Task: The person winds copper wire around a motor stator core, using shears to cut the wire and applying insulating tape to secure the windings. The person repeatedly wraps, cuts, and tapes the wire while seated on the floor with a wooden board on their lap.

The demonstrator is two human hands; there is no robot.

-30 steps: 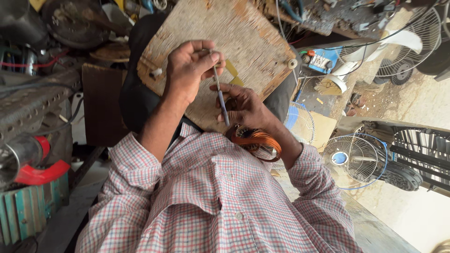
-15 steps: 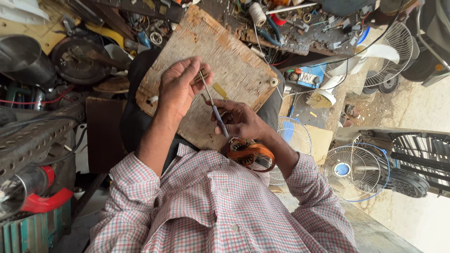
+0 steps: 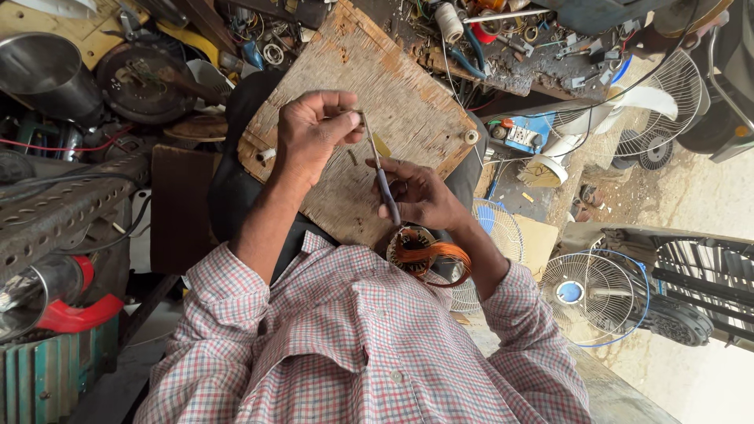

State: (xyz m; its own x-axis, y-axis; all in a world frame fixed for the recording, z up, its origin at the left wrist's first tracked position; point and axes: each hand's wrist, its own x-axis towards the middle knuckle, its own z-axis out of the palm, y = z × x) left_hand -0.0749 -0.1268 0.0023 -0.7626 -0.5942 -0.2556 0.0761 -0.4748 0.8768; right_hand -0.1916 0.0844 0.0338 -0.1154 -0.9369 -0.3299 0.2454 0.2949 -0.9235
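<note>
My left hand [image 3: 314,133] pinches the upper end of a thin metal tool [image 3: 377,169] between thumb and fingertips. My right hand [image 3: 424,196] is closed around the tool's dark lower handle. Both hands hover over a worn wooden board [image 3: 408,102] that rests on my lap. Under my right wrist, against my checked shirt, lies a round motor winding of orange copper wire [image 3: 428,255]. Part of the winding is hidden by my right hand.
A cluttered bench [image 3: 510,47] with wires, pliers and small parts runs along the top. Table fans [image 3: 589,286] and wire fan guards [image 3: 660,94] stand at the right. At the left are a metal pot [image 3: 39,63], a perforated steel angle [image 3: 63,212] and a red pipe [image 3: 75,314].
The view has shifted, so the bench at the top shows more. Both hands keep hold of the thin tool, which now stands a little more upright over the board.
</note>
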